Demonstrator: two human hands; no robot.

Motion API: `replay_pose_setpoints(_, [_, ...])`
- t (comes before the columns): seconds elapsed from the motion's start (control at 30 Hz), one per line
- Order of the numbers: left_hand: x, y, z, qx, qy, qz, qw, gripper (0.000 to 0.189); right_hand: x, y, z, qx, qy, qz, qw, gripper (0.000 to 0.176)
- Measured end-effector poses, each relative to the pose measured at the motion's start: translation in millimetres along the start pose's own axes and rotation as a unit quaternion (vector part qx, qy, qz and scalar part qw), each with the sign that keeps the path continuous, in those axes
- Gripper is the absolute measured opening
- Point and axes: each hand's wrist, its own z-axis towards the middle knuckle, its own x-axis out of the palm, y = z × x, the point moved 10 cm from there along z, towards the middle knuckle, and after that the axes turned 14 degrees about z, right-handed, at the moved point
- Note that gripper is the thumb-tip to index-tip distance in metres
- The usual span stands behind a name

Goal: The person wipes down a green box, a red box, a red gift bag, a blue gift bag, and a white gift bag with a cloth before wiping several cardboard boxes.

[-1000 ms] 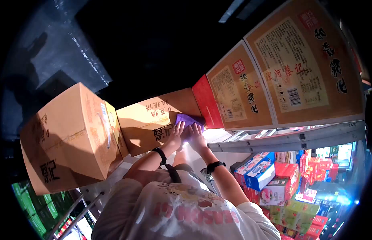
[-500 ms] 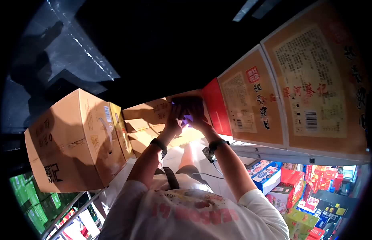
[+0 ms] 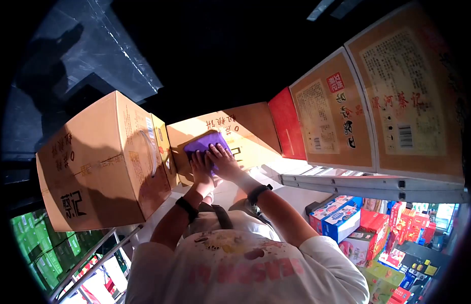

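Note:
A folded purple cloth (image 3: pixel 207 140) lies against the front of the middle cardboard box (image 3: pixel 256 124), its upper part sticking out above my fingers. My left hand (image 3: pixel 201 168) presses the cloth's lower left part, its fingers pointing up along it. Just beside it, my right hand (image 3: pixel 224 162) holds the cloth's right side, fingers bent over the surface. The two hands are close together and both touch the cloth. The palms' undersides are hidden.
A large cardboard box (image 3: pixel 88 167) stands at left, with a yellow box (image 3: pixel 163 139) beside it. A red panel (image 3: pixel 287 124) and printed cartons (image 3: pixel 332 111) line the right, above a metal ladder rail (image 3: pixel 347 183). Colourful boxes (image 3: pixel 342 215) sit below right, green ones (image 3: pixel 48 253) below left.
Both hands have moved down and left with the purple cloth, out of the shadow. The cloth now shows clearly, and more of the box front is visible.

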Motion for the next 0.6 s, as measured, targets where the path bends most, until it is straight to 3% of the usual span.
replay_pose_setpoints(0.07, [-17,-20,7,0.070,-0.073,-0.049,0.994,0.112,-18,-17,-14,0.026,-0.062,-0.019,0.998,0.065])
replay_pose_setpoints(0.2, [-35,-80,19,0.229,-0.162,-0.112,0.953,0.113,-49,-62,-63,0.134,-0.080,-0.032,0.987,0.077])
replay_pose_setpoints(0.3, [-35,-116,15,0.288,-0.117,-0.018,0.950,0.108,-64,-69,-95,0.163,-0.103,-0.052,0.980,0.075])
replay_pose_setpoints(0.43, [-23,-112,8,0.298,-0.102,0.011,0.949,0.112,-56,-67,-97,0.180,-0.124,-0.080,0.973,0.070])
replay_pose_setpoints(0.53, [-2,-76,1,0.225,-0.183,-0.083,0.953,0.116,-35,-43,-73,0.118,-0.100,-0.078,0.985,0.061])
replay_pose_setpoints(0.6, [16,-46,-14,0.147,-0.195,-0.039,0.969,0.115,-9,-14,-49,0.052,-0.067,-0.109,0.990,0.058])
